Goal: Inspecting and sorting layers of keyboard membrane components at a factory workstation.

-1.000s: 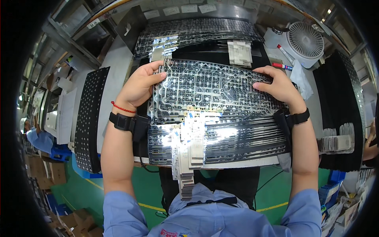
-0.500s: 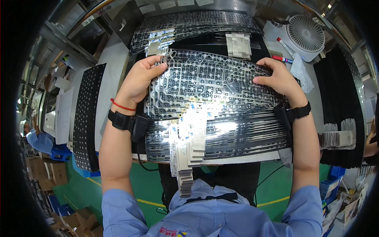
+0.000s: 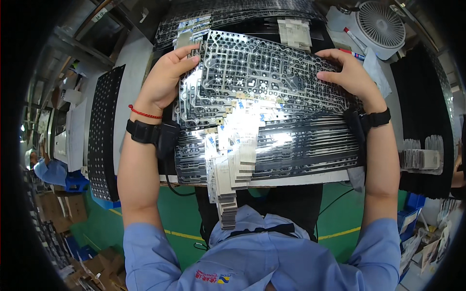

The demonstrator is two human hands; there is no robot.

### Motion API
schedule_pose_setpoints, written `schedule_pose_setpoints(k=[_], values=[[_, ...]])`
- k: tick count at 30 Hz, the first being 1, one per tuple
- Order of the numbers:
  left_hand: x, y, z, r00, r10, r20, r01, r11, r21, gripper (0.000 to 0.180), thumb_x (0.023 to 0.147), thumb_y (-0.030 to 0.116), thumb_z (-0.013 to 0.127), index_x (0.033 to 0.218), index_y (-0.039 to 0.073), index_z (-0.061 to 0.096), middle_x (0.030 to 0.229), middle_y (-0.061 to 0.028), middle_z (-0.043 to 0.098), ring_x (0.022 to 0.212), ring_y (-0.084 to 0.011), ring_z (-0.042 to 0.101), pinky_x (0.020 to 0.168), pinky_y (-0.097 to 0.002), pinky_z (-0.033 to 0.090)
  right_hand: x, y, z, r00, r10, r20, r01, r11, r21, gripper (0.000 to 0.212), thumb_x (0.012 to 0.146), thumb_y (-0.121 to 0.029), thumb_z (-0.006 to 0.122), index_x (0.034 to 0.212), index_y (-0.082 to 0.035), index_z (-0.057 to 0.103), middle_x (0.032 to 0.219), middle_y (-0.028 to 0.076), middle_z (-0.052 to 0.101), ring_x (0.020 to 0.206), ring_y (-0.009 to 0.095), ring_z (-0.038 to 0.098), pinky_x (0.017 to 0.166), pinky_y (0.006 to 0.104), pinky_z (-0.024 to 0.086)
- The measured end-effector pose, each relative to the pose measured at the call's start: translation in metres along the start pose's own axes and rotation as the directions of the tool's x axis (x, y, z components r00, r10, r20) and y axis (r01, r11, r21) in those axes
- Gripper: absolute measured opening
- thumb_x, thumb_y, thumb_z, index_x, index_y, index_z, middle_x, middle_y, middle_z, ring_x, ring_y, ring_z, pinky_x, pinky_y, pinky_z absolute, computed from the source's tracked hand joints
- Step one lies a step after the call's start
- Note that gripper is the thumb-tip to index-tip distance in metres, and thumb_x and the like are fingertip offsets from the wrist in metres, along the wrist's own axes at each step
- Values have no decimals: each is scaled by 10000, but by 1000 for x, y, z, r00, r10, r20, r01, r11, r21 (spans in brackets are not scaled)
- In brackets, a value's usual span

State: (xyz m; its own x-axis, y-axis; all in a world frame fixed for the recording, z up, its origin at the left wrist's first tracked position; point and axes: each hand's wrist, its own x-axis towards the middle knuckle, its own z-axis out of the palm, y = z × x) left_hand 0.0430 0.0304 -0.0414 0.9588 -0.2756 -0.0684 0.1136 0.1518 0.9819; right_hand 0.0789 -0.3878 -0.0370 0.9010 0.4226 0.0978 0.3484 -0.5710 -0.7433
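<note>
A stack of thin keyboard membrane sheets (image 3: 252, 72), clear with dark and silver circuit traces, leans up from the bench before me. My left hand (image 3: 167, 80) grips its far left corner, thumb on the front face and fingers behind. At the right edge my right hand (image 3: 352, 80) pinches the sheets likewise, thumb in front. Along the left side the sheets fan apart in steps. Pale ribbon tails (image 3: 235, 160) hang off their near side over the bench edge. More fanned membrane sheets (image 3: 301, 148) lie beneath, with glare on them.
Behind stands another pile of membrane sheets (image 3: 233, 17) with pale tails. A white fan (image 3: 381, 26), a red-capped marker (image 3: 357, 54) and a white cloth (image 3: 377, 72) are at the far right. Black sheet stacks flank me, one dotted (image 3: 104, 136) at left, another (image 3: 417, 106) at right.
The view has shifted, so the bench sits higher in it. Both hands keep their grip; the held sheets have risen at the far edge and fan wider on the left.
</note>
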Motion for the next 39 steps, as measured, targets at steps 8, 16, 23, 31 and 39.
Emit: schedule_pose_setpoints(k=[8,16,23,31,39], values=[[1,-1,-3,1000,26,-2,-26,1000,-1,379,1016,98,583,1370,-35,553,1196,-114,705,1033,-131,689,914,-286,562,-1,-4,1,998,65,-1,-65,997,-52,574,749,-237,879,1215,14,658,1103,113,710,1001,191,669,906,321,518],[-4,3,-12,983,46,178,-26,994,-108,443,1030,64,511,1447,-58,427,1302,-127,645,1123,-155,660,988,-297,536,0,0,-3,993,114,-14,-114,993,-4,435,758,-166,866,1095,16,659,950,83,716,845,141,661,779,297,537],[-1,4,-9,984,33,177,-15,994,-104,435,1040,92,519,1445,-47,438,1298,-117,652,1120,-138,658,975,-286,539,1,3,-3,994,111,-25,-111,994,-3,418,768,-167,859,1084,12,654,930,77,712,831,139,657,770,299,535],[-1,4,-6,986,45,162,-28,994,-102,405,1043,101,528,1422,-35,476,1279,-97,664,1110,-129,661,965,-282,545,0,-2,-2,993,116,-21,-116,993,-21,424,771,-178,858,1093,9,653,961,84,709,863,142,653,790,298,526],[1,-1,-6,997,23,71,-17,996,-88,351,1035,100,559,1367,-12,551,1216,-87,695,1051,-119,679,938,-271,557,1,8,-5,995,99,-33,-101,993,-54,449,767,-197,859,1117,1,660,982,77,705,898,152,648,822,304,519]])
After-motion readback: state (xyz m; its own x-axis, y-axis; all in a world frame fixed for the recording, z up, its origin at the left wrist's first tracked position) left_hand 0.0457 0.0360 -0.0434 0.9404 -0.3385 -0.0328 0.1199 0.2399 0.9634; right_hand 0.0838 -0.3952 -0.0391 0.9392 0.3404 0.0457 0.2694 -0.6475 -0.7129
